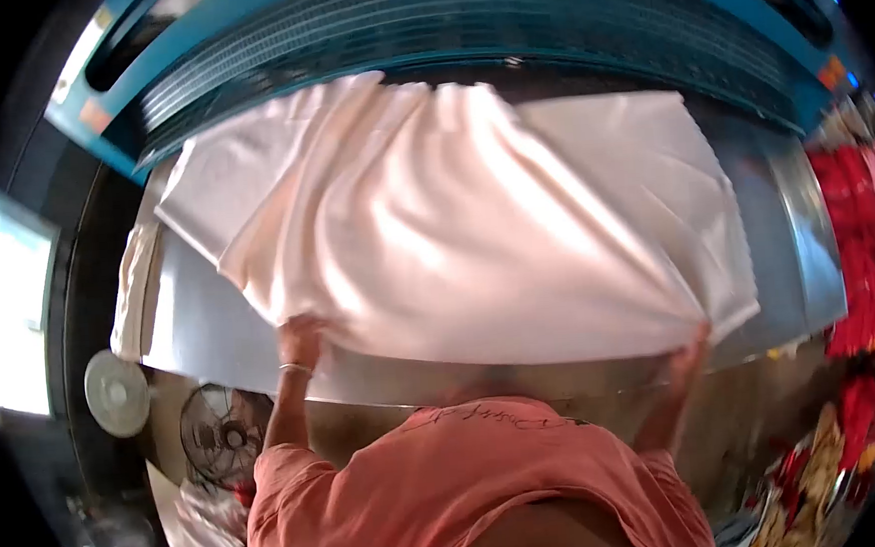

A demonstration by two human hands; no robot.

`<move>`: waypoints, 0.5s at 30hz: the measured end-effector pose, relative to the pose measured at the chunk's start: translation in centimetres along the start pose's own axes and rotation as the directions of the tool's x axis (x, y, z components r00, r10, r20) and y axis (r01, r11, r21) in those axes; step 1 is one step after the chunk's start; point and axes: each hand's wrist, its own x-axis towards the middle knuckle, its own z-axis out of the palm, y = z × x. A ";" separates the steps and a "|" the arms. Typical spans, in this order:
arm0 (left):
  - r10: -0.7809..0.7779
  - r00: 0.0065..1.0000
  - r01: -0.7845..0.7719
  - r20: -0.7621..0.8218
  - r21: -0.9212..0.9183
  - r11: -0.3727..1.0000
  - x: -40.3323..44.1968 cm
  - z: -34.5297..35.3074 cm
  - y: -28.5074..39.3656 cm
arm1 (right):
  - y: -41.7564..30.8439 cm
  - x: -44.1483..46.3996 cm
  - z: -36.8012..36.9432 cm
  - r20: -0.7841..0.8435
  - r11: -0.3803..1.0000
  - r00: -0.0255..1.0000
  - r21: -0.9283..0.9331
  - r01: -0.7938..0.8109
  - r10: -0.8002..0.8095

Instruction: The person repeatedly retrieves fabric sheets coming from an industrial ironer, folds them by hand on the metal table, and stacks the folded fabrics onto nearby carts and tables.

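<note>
A large, shiny cream-white cloth (pixel 455 232) lies spread in folds over a metal table (pixel 220 317), its far edge reaching toward a blue machine. My left hand (pixel 304 332) is closed on the near left edge of the cloth, which bunches into ripples there. At the near right, my right hand (pixel 692 346) grips the cloth's edge, somewhat blurred by motion. Between the two hands the near edge is drawn almost straight along the front of the table. The fingertips of both hands are partly hidden by the fabric.
The blue machine (pixel 462 21) with a long ribbed roller section spans the back of the table. A folded pale cloth (pixel 136 292) hangs at the table's left end. On the floor at left stands a fan (pixel 229 437). Red fabrics (pixel 856 238) are piled at right.
</note>
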 end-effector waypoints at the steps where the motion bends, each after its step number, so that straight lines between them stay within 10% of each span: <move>1: -0.049 0.990 0.059 0.132 -0.072 0.996 0.4 -0.2 3.8 | 4.7 0.0 -4.5 0.041 0.852 0.985 -0.496 0.166 -0.168; 3: 0.041 0.997 -0.050 -0.063 -0.162 0.985 0.3 2.6 10.7 | 8.0 2.0 -13.3 -0.255 0.886 0.892 -0.187 -0.425 0.374; 5: 0.105 0.994 -0.108 -0.032 -0.435 0.894 2.8 2.6 17.9 | 8.9 6.3 -18.8 -0.477 0.677 0.498 0.358 -0.643 0.724; 11: 0.682 0.730 -0.306 0.044 -0.872 0.383 6.6 7.9 34.5 | -3.3 19.8 -11.1 -0.447 0.909 0.806 0.038 -0.416 0.387; 15: 0.400 0.916 -0.122 0.023 -0.935 0.333 13.7 6.6 37.2 | -23.2 20.2 5.4 0.017 0.996 0.999 0.083 -0.038 0.036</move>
